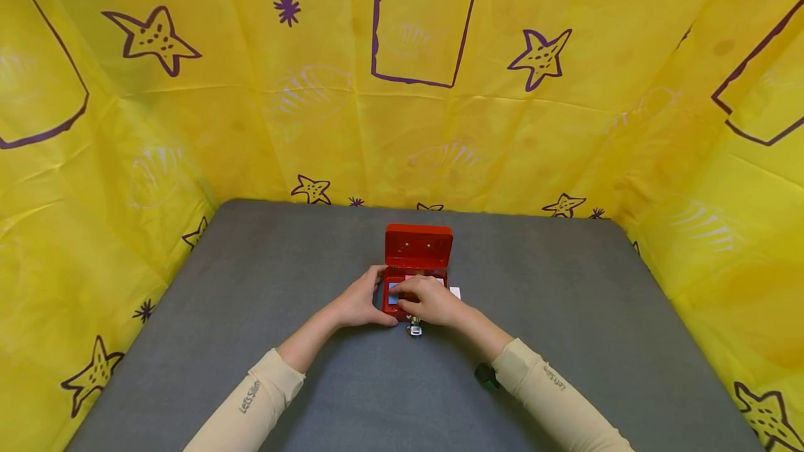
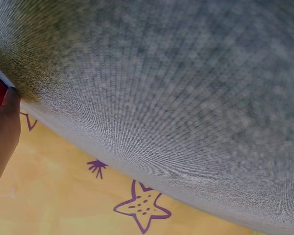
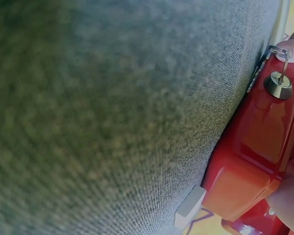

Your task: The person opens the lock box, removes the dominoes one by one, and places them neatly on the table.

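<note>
A small red cash box (image 1: 417, 246) stands on the table with its lid raised at the back. My left hand (image 1: 361, 300) holds its left side, thumb near the front corner and fingers toward the back. Over the open box reaches my right hand (image 1: 433, 300), its fingers inside beside a blue piece (image 1: 393, 293). Whether those fingers pinch anything is hidden. A key (image 3: 283, 73) sits in the front lock (image 3: 278, 87), with a metal key ring (image 3: 279, 51) hanging from it. In the left wrist view only part of the left hand shows at the edge.
A small white block (image 1: 455, 292) lies against the box's right side. The grey cloth-covered table (image 1: 251, 284) is bordered by yellow curtains (image 1: 264, 138) with sea drawings at the back and both sides. A small dark item (image 1: 486, 375) shows by the right sleeve.
</note>
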A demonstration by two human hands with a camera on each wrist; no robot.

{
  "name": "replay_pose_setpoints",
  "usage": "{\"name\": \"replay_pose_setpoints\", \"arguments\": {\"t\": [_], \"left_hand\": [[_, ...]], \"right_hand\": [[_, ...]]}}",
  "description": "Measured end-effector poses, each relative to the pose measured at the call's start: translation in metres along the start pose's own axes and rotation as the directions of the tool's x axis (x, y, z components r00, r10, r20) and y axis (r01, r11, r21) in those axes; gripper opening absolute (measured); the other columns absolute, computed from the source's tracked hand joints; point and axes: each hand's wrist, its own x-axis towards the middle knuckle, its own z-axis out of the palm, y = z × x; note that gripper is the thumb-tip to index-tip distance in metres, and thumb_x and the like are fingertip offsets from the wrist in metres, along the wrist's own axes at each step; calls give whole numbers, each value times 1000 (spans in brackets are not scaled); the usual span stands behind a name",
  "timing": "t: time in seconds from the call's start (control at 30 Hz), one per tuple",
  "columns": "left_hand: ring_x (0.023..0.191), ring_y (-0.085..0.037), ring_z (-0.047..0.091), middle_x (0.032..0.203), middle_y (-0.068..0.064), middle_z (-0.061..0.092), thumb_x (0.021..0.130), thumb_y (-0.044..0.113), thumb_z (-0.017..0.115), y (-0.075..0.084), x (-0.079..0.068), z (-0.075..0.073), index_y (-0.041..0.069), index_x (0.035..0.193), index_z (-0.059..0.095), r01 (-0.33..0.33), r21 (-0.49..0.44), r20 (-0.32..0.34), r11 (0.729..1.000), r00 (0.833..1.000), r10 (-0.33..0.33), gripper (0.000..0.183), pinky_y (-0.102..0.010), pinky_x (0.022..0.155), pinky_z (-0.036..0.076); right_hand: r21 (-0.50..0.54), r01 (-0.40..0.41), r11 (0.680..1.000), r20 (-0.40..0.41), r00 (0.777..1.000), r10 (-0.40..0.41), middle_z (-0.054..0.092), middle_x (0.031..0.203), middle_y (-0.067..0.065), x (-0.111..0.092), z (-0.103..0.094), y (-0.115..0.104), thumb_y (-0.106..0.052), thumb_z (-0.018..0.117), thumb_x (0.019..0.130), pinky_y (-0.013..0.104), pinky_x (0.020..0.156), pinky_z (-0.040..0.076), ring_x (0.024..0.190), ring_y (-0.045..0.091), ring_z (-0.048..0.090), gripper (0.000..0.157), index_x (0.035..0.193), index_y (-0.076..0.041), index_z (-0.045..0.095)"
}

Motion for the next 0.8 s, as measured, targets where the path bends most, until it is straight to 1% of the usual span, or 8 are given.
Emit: {"name": "replay_pose_setpoints", "arguments": {"t": [0.17, 0.3, 0.47, 0.67, 0.8], "left_hand": [[129, -36, 46, 142, -20, 44, 68, 21, 90, 1, 1, -1, 1, 144, 29, -6, -6, 1, 1000, 1000, 6, 99, -47, 106, 39], [130, -35, 46, 143, -19, 42, 68, 21, 90, 3, 1, -2, 2, 144, 29, 5, 1, 7, 1000, 1000, -5, 99, -47, 106, 39], [130, -35, 45, 144, -17, 42, 69, 22, 89, 5, -1, -3, 4, 144, 31, 22, 5, 9, 1000, 1000, -22, 97, -47, 106, 39], [130, -36, 45, 144, -18, 42, 69, 23, 89, 5, -1, -1, 4, 144, 30, 26, 9, 10, 1000, 1000, -26, 98, -47, 105, 40], [130, -38, 45, 144, -19, 41, 69, 23, 89, 6, 0, -1, 2, 144, 29, 25, 7, 7, 1000, 1000, -25, 98, -47, 105, 39]], "right_hand": [[1, -5, 1000, 7, 1000, 5, 69, 113, 6, 2, 0, 2, -13, 68, 91, 36, 94, 50, 102, 21, 62, 29, 119, -7, 68], [-7, -15, 1000, -10, 1000, 15, 69, 115, 6, 6, 0, 4, -15, 69, 90, 37, 96, 48, 104, 21, 61, 31, 120, -7, 68], [-53, -35, 998, -30, 999, 33, 68, 116, 7, 10, -1, 3, -18, 73, 87, 39, 98, 47, 106, 22, 60, 36, 120, -5, 67], [-96, -64, 993, -7, 998, 63, 67, 117, 8, 13, 0, 3, -23, 76, 86, 38, 98, 47, 108, 23, 60, 42, 122, -4, 66], [-116, -63, 991, 6, 998, 64, 67, 118, 8, 14, 1, 4, -25, 76, 85, 37, 99, 47, 108, 23, 59, 43, 122, -5, 66]]}}
